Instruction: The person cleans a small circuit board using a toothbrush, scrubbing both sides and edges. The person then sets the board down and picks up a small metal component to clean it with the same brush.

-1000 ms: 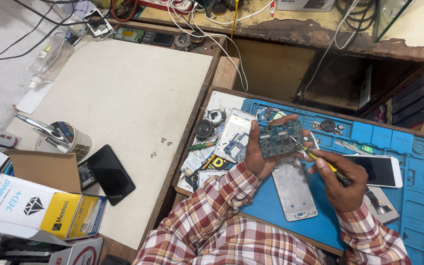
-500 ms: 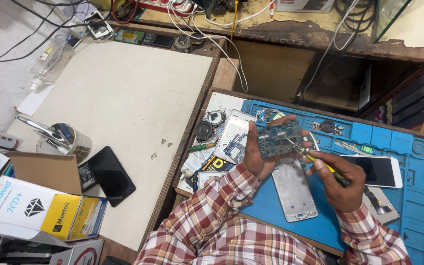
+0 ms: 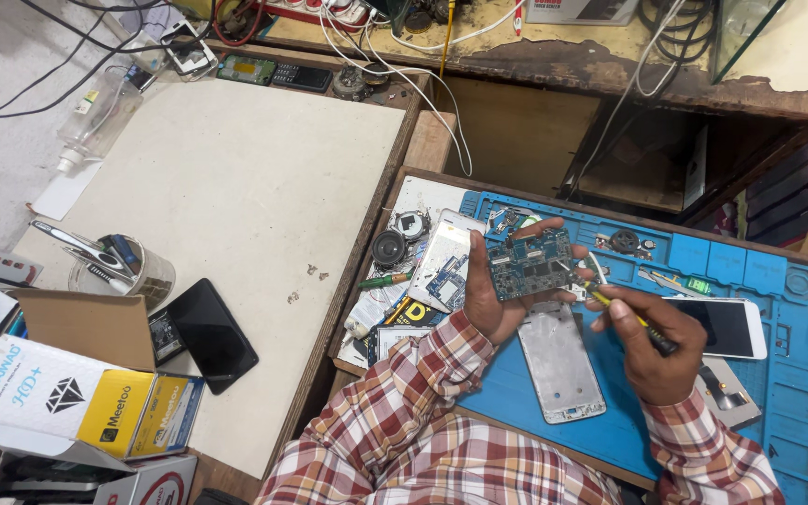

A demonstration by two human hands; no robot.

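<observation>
Circuit board (image 3: 528, 265) held above the blue mat (image 3: 778, 374), near its far left corner, left hand (image 3: 493, 299) pinching its left edge. Right hand (image 3: 652, 341) closed around a screwdriver (image 3: 627, 313), tip at the board's right edge. Phone frame (image 3: 561, 363) lies on the mat below. White phone (image 3: 729, 327) just right.

circuit board (image 3: 528, 264) in my left hand (image 3: 490, 299), over mat (image 3: 778, 393) | phone frame (image 3: 560, 363) on mat at 6 o'clock of board | my right hand (image 3: 652, 344) at 4 | white phone (image 3: 724, 327) at 3 | tool cup (image 3: 123, 266) at 9
</observation>
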